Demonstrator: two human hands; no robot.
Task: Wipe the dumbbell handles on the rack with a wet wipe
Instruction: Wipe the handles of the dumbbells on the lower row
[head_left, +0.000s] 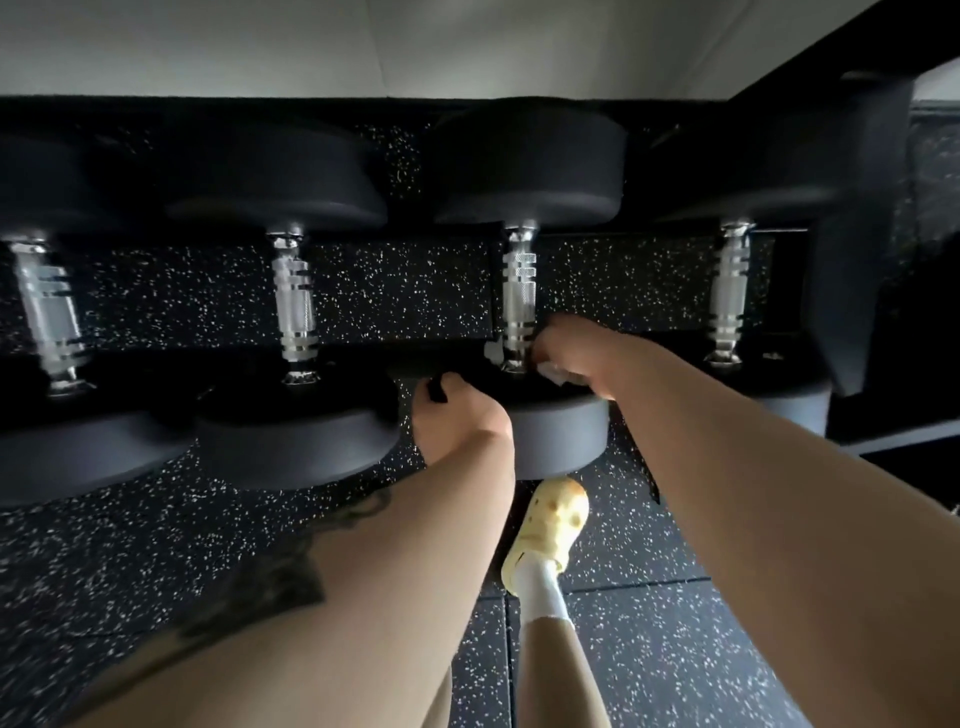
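Several black dumbbells with knurled silver handles lie side by side on a low rack. My right hand (569, 356) is at the near end of the third dumbbell handle (518, 291), fingers curled round it with a white wet wipe (551, 372) bunched under the palm. A bit of the wipe also shows on the handle's left side. My left hand (460, 415) grips the rim of that dumbbell's near head (558, 436), fingers over its top face. The neighbouring handle (295, 306) to the left and the handle (730, 291) to the right stand untouched.
A black rack upright (852, 249) rises at the right, close to the last dumbbell. Speckled black rubber floor (156, 545) lies below. My foot in a yellow clog (550, 530) stands just under the held dumbbell head. A pale wall (467, 47) runs behind the rack.
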